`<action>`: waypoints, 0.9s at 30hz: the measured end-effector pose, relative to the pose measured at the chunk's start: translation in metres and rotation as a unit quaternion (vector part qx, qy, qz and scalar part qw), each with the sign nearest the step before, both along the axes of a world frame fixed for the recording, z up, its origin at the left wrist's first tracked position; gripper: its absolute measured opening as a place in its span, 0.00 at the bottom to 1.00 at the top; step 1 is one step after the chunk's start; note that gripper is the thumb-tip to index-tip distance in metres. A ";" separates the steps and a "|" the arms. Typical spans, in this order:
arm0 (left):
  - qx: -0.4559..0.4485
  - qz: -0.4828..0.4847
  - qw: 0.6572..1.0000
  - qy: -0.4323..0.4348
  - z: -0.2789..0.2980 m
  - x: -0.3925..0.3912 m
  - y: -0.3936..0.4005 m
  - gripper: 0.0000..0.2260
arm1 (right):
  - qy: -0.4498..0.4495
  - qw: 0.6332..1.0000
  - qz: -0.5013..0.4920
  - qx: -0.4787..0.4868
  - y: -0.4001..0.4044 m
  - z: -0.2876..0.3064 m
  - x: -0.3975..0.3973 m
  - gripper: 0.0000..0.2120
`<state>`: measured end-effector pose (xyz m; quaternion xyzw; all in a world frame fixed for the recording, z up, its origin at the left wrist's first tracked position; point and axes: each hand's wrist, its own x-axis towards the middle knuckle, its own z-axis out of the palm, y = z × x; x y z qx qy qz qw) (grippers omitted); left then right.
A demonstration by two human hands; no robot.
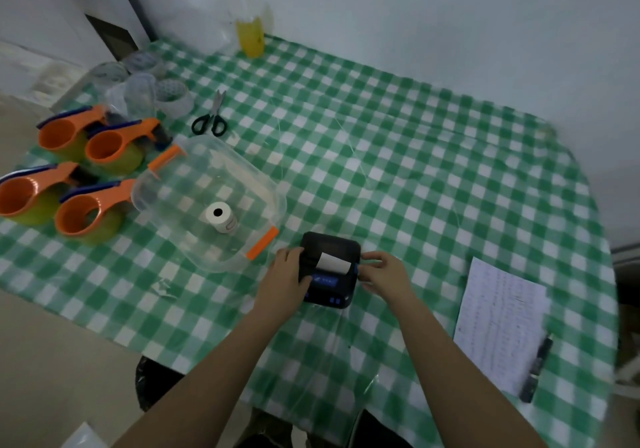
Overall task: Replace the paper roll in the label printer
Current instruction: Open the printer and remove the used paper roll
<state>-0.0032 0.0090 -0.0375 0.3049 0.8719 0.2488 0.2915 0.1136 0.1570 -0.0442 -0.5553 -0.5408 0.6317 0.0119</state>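
Note:
A small black label printer (pixel 332 243) with blue buttons sits on the green checked tablecloth near the front middle. A white strip of paper (pixel 334 262) sticks out of its slot. My left hand (pixel 285 277) grips the printer's left side, thumb on its top. My right hand (pixel 384 271) holds the right side, fingertips touching the edge. A white paper roll (pixel 221 218) stands on end inside a clear plastic box (pixel 166 184) with orange clips, left of the printer.
Several orange tape dispensers (pixel 72 184) stand at the left edge. Black-handled scissors (pixel 212 118) lie behind the box, with clear tape rolls (pixel 173 95) and a yellow bottle (pixel 250 37) further back. A written sheet (pixel 498 323) and a dark pen (pixel 536 368) lie at the right.

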 end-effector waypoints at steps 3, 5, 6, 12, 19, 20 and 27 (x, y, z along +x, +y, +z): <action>0.016 0.016 0.999 -0.027 0.000 -0.003 0.001 0.22 | -0.008 0.999 -0.011 -0.036 0.005 0.004 -0.005 0.12; 0.023 0.027 0.998 -0.042 -0.001 -0.005 0.001 0.22 | -0.011 0.998 -0.014 -0.059 0.007 0.005 -0.005 0.12; 0.025 0.034 0.998 -0.049 -0.002 -0.006 0.000 0.21 | -0.016 0.997 -0.012 -0.073 0.008 0.006 -0.006 0.12; 0.027 0.073 0.994 -0.080 -0.006 -0.005 -0.003 0.17 | -0.152 0.978 0.140 0.005 0.023 0.004 -0.015 0.10; 0.056 0.107 0.986 -0.117 -0.008 -0.005 -0.001 0.15 | -0.202 0.955 0.208 0.067 0.023 0.010 -0.022 0.21; 0.056 0.111 0.985 -0.121 -0.008 -0.005 -0.001 0.15 | -0.201 0.955 0.210 0.065 0.023 0.009 -0.022 0.19; 0.051 0.126 0.983 -0.124 -0.008 -0.007 -0.002 0.17 | -0.175 0.967 0.178 0.047 0.020 0.010 -0.019 0.09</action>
